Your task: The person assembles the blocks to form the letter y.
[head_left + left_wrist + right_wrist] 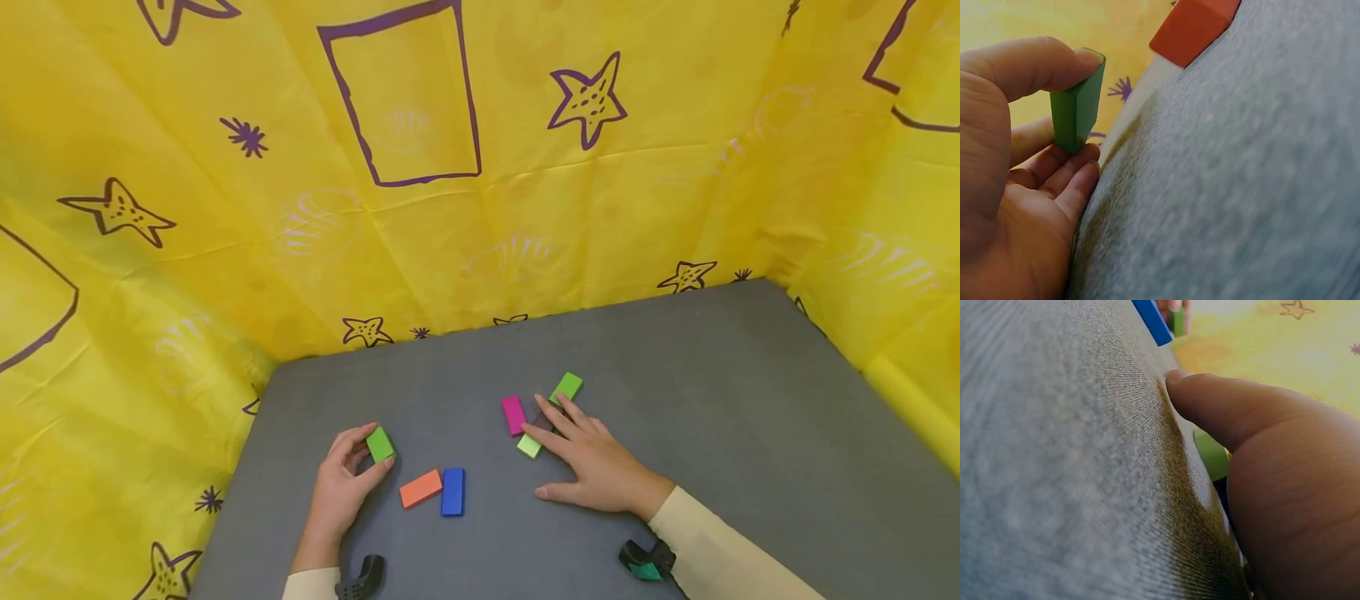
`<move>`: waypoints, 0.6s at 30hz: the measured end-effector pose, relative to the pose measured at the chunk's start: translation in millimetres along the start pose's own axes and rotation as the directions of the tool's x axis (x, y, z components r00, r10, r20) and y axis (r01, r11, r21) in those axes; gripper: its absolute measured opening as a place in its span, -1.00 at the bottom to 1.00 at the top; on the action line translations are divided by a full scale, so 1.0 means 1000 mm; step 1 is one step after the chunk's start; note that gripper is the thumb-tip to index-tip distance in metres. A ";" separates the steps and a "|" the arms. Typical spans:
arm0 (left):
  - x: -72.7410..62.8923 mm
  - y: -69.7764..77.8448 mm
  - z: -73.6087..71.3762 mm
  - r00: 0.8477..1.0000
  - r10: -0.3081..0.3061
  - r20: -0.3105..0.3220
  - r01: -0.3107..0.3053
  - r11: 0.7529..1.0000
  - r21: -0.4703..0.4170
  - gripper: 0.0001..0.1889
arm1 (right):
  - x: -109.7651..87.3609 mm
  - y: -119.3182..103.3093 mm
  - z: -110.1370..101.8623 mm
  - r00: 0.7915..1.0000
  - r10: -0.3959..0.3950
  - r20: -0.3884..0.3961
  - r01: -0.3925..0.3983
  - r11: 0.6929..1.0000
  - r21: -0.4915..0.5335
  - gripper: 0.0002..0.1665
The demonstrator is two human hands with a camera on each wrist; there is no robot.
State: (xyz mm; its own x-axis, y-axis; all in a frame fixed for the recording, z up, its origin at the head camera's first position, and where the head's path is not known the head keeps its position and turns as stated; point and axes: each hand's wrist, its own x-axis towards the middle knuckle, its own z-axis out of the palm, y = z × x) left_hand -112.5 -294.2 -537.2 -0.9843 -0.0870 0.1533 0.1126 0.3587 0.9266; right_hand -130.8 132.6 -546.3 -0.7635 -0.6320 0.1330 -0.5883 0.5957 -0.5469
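My left hand pinches a green block between thumb and fingers; in the left wrist view this block is held on edge. To its right, an orange block lies with one end against or very near a blue block. My right hand is spread, its fingers reaching over a short row: a light green block, a dark block partly covered by fingers, and another green block. Left of that row lies a magenta block, close to the fingertips.
A grey table carries all the blocks. Yellow cloth with purple stars and outlines hangs behind it and along both sides. Black bands with devices are worn at the wrists.
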 end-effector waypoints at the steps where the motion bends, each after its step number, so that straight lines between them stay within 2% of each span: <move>1: 0.000 0.001 0.001 1.000 -0.008 -0.002 0.008 1.000 -0.004 -0.35 | 0.000 0.000 0.000 1.000 -0.001 -0.001 0.001 1.000 -0.004 0.07; 11: 0.005 0.012 0.015 0.997 -0.077 0.011 0.078 0.996 -0.038 -0.38 | -0.001 0.001 0.000 1.000 0.000 -0.008 0.000 1.000 -0.011 0.06; 18: 0.003 0.015 0.019 0.998 -0.061 -0.005 0.060 0.998 -0.031 -0.44 | -0.001 0.001 0.000 1.000 -0.002 -0.007 0.002 1.000 -0.009 0.05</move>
State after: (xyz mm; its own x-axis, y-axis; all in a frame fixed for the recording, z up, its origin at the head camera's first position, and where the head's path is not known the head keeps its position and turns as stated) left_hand -116.6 -271.0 -529.0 -0.9887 -0.1133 0.0986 0.0570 0.3242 0.9443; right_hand -130.8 133.6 -547.4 -0.7642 -0.6295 0.1402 -0.5923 0.5991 -0.5388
